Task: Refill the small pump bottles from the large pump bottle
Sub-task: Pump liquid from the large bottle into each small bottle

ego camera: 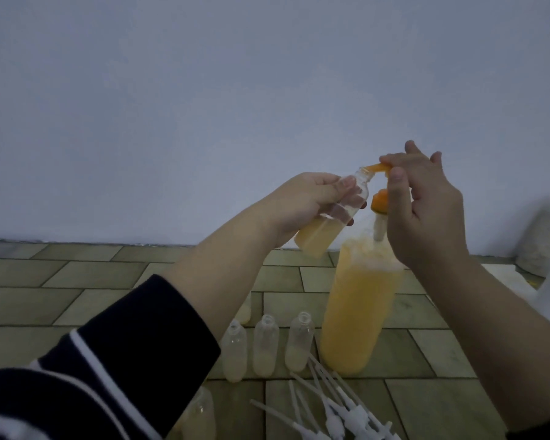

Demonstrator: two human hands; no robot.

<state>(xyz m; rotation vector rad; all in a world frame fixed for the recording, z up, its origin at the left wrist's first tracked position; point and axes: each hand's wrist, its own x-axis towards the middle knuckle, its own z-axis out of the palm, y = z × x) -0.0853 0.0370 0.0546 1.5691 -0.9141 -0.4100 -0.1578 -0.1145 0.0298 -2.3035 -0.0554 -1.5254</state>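
Observation:
The large pump bottle (pixel 356 312) stands on the tiled floor, nearly full of orange liquid, with an orange pump head (pixel 472 168). My right hand (pixel 426 211) rests on that pump head from above. My left hand (pixel 302 204) holds a small clear bottle (pixel 331 223), tilted, about half full of pale orange liquid. Its open neck sits right under the pump spout. Three small open bottles (pixel 267 347) stand in a row in front of the large bottle, each with a little liquid at the bottom.
Several white pump tops with dip tubes (pixel 334 411) lie loose on the floor at the front. Another small bottle (pixel 200 414) stands near my left sleeve, and one more (pixel 244 309) is half hidden behind my left forearm. A pale bag (pixel 543 236) sits against the wall at right.

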